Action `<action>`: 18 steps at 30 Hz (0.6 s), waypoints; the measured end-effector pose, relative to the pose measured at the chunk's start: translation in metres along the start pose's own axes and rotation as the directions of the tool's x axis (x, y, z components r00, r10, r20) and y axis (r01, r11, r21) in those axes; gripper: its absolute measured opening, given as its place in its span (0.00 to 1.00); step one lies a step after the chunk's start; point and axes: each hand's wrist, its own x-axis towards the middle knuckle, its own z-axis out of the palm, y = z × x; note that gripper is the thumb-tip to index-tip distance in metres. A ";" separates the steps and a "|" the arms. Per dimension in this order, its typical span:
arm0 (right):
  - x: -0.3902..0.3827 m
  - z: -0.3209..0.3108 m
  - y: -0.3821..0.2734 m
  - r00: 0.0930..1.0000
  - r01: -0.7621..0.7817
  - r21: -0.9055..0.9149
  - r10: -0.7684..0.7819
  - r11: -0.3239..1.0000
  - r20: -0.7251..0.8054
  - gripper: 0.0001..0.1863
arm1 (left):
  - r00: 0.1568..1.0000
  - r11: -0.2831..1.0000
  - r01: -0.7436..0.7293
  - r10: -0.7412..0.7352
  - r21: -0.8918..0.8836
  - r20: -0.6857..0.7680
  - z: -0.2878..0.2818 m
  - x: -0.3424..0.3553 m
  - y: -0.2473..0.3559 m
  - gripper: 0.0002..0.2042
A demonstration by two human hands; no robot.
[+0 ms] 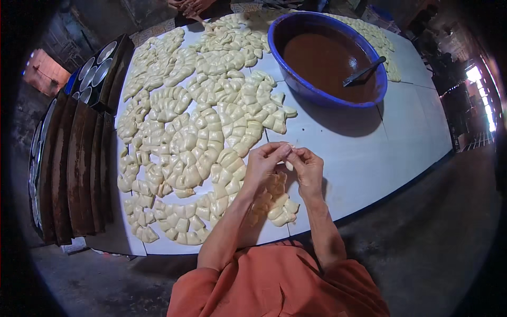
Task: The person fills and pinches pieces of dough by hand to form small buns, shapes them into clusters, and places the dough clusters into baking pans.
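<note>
My left hand (261,166) and my right hand (308,170) meet over the near middle of the white tiled table (369,164), fingertips pinched on a small pale dough piece (289,164). Part of that piece hangs below my fingers; the rest is hidden. Rows and clusters of glossy cut dough pieces (185,137) cover the left and middle of the table, some just beneath my hands and forearms. Beyond my hands a large blue basin (301,92) holds brown liquid, with a dark utensil (359,75) resting inside at its right.
Stacks of dark trays (76,169) stand along the table's left side, and round metal tins (99,71) sit in a rack at the upper left. More dough (380,42) lies behind the basin. Another person's hands (193,9) are at the far edge.
</note>
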 end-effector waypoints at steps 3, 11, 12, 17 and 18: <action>-0.004 -0.006 -0.006 0.987 -0.151 0.117 0.143 0.982 0.074 0.09 | 0.998 0.996 0.056 -0.058 0.064 0.036 -0.007 0.003 0.010 0.16; -0.009 -0.017 -0.019 0.978 -0.102 -0.168 0.130 0.981 0.164 0.11 | 0.991 0.992 0.096 -0.103 0.086 0.081 -0.009 -0.001 0.012 0.16; -0.012 -0.018 -0.018 0.973 0.024 -0.189 0.021 0.982 0.230 0.10 | 0.988 0.988 0.119 -0.128 0.101 0.091 -0.013 -0.001 0.016 0.16; -0.003 -0.027 -0.001 0.881 0.384 -0.234 -0.279 0.893 0.382 0.18 | 0.994 0.994 0.056 -0.065 0.097 0.091 -0.009 -0.005 0.019 0.18; 0.001 -0.027 0.000 0.842 0.490 -0.248 -0.380 0.836 0.384 0.18 | 0.989 0.992 -0.019 0.000 0.123 0.150 -0.010 -0.008 0.016 0.18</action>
